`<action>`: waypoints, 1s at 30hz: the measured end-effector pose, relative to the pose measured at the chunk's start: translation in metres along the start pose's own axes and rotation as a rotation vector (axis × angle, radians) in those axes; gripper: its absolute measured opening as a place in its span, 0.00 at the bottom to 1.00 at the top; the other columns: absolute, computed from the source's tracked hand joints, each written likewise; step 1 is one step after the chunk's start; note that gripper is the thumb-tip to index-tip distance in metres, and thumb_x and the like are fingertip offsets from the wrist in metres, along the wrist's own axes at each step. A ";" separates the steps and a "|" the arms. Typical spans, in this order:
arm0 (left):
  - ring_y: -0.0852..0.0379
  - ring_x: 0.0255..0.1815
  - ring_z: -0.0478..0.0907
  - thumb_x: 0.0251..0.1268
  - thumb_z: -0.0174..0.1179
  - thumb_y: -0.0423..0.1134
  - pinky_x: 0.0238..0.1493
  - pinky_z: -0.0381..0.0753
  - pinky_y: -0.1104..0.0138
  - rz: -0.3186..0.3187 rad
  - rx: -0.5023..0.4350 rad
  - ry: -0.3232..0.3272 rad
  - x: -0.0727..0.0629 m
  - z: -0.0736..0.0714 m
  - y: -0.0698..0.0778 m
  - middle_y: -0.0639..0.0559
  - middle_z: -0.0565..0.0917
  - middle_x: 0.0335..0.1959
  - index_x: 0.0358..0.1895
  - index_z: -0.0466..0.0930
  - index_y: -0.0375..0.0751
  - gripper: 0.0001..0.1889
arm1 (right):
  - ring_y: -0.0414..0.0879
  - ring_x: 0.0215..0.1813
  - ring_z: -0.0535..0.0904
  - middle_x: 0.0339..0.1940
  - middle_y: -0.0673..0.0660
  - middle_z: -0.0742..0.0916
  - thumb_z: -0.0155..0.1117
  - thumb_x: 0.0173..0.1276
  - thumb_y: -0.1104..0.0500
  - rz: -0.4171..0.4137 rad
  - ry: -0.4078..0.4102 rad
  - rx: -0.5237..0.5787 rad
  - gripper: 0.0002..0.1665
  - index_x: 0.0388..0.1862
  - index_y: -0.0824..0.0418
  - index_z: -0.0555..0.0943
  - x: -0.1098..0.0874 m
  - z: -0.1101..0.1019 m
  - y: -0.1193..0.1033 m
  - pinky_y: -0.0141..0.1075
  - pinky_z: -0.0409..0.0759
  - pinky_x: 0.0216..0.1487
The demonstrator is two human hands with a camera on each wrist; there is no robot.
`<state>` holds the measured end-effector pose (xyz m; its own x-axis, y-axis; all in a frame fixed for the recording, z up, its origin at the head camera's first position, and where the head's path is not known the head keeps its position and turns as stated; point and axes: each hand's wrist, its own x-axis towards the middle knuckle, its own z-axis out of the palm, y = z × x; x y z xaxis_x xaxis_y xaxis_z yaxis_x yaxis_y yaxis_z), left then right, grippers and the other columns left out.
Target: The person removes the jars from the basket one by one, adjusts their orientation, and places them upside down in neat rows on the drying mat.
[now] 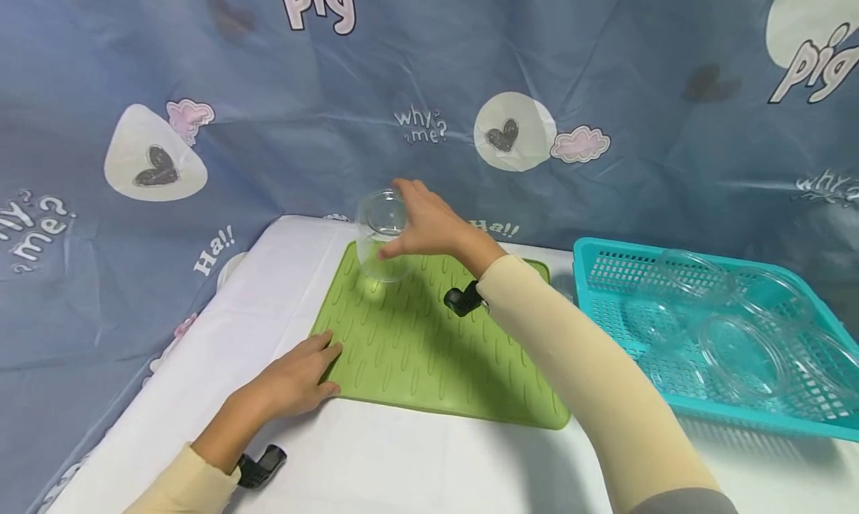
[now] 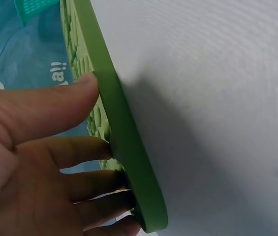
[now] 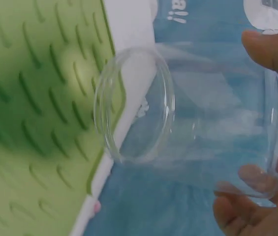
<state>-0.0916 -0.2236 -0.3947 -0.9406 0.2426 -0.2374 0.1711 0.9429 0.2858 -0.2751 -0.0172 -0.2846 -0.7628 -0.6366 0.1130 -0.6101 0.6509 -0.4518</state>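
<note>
Over the far left part of the green ridged mat (image 1: 429, 350), my right hand (image 1: 429, 219) grips a clear cup (image 1: 370, 249) by its upper end. The right wrist view shows thumb and fingers spread around one end of the cup (image 3: 202, 118), while the rim at the other end points toward the mat (image 3: 25, 98). My left hand (image 1: 295, 376) rests at the mat's near left corner. Seen from the left wrist, its thumb and fairly straight fingers (image 2: 89, 187) touch along the mat's edge (image 2: 129, 142).
A turquoise basket (image 1: 582, 275) stands right of the mat, holding several clear cups (image 1: 741, 357). White cloth (image 1: 403, 454) covers the table. Behind it hangs a blue printed curtain (image 1: 322, 141).
</note>
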 end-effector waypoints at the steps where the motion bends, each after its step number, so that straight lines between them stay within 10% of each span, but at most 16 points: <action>1: 0.28 0.76 0.57 0.64 0.66 0.42 0.74 0.62 0.40 -0.001 0.000 -0.001 0.000 -0.001 -0.001 0.25 0.59 0.75 0.69 0.67 0.25 0.35 | 0.55 0.71 0.69 0.75 0.61 0.67 0.81 0.46 0.38 0.009 0.013 0.012 0.70 0.80 0.59 0.51 0.002 0.003 -0.001 0.49 0.70 0.74; 30: 0.31 0.70 0.67 0.56 0.72 0.48 0.65 0.73 0.41 -0.004 -0.015 0.054 0.003 -0.002 -0.011 0.34 0.68 0.72 0.68 0.72 0.37 0.37 | 0.55 0.66 0.73 0.72 0.61 0.68 0.76 0.52 0.34 0.139 0.085 0.191 0.60 0.78 0.47 0.58 0.011 0.030 0.006 0.53 0.77 0.66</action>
<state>-0.0969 -0.2337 -0.3971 -0.9557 0.2261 -0.1884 0.1635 0.9402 0.2989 -0.2805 -0.0325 -0.3131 -0.8570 -0.5038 0.1084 -0.4524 0.6347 -0.6265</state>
